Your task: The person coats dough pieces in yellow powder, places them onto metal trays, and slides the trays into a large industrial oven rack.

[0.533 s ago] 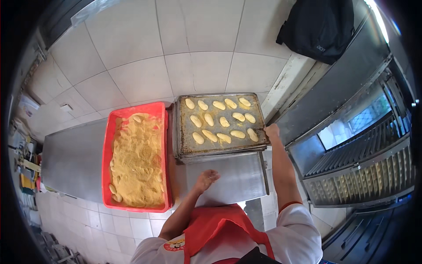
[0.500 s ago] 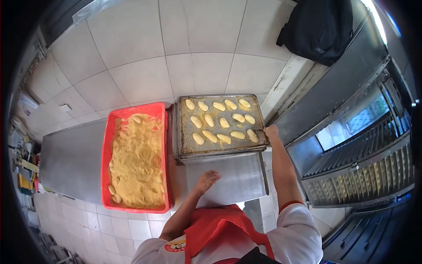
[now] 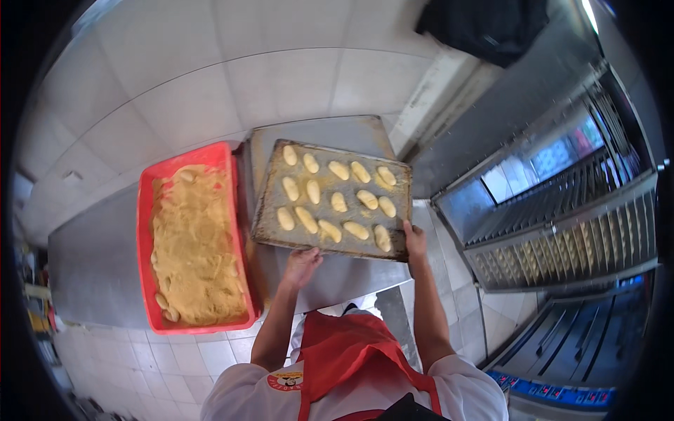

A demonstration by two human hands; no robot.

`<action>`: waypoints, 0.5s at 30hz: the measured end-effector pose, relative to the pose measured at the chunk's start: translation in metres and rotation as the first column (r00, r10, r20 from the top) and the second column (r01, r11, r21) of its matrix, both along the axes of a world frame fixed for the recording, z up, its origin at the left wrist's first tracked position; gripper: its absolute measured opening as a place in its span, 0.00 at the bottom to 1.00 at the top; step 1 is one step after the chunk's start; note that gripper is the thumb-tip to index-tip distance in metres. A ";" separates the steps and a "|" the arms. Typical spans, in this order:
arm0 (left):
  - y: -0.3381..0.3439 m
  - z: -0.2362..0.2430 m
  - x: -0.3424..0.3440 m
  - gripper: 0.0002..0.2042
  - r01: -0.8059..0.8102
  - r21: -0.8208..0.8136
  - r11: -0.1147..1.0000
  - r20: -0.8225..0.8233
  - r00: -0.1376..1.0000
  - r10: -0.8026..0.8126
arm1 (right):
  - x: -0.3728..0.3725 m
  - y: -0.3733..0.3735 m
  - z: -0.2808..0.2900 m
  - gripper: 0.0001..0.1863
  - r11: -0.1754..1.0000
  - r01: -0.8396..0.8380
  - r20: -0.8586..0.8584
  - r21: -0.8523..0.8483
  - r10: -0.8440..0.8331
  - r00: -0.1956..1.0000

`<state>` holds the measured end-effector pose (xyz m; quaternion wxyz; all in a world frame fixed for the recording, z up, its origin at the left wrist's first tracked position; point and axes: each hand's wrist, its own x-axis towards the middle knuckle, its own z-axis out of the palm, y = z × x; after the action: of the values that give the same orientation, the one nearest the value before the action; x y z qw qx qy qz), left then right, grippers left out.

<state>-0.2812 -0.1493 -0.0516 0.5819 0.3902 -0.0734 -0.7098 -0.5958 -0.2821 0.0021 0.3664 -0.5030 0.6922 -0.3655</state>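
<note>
A dark, worn baking tray carries rows of pale, oblong dough pieces dusted with yellow crumbs. My left hand is closed on its front edge, left of the middle. My right hand grips its near right corner. The tray sits askew, with its right side turned toward me, over the metal table. Whether other trays are held beneath it, I cannot tell. Left of it stands a red plastic tub filled with yellow crumbs, with a few dough pieces half buried in them.
On the right, a tall metal cabinet stands open, with racks of trays holding dough pieces. Below it is a machine with a blue control strip. A tiled wall runs behind the table, and a black bag hangs at the upper right.
My left hand has come from the table onto the tray's front edge. The tray has been pulled toward me and turned clockwise, baring metal surface behind it. My right hand has moved nearer me.
</note>
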 end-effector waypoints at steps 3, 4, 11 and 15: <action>-0.007 0.009 -0.017 0.20 -0.055 -0.036 0.998 -0.055 0.997 0.053 | -0.024 0.039 -0.010 0.26 0.996 0.050 -0.179 -0.078 -0.063 0.982; -0.005 0.013 -0.019 0.21 -0.057 -0.037 0.998 0.008 0.998 0.057 | -0.016 0.047 0.011 0.25 0.999 0.054 -0.130 -0.009 -0.055 0.990; -0.003 0.007 -0.149 0.22 0.086 -0.163 0.983 0.034 0.996 -0.082 | -0.167 0.095 0.016 0.22 0.989 0.151 -0.061 0.004 -0.150 0.987; -0.039 0.025 -0.276 0.24 0.204 -0.133 0.970 -0.010 0.978 -0.207 | -0.292 0.114 0.019 0.21 0.944 0.317 -0.111 -0.093 -0.326 0.939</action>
<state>-0.5571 -0.1884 -0.0264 0.5303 0.3330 -0.1529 -0.7645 -0.8876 -0.1686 0.0212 0.2389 -0.4180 0.7727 -0.4137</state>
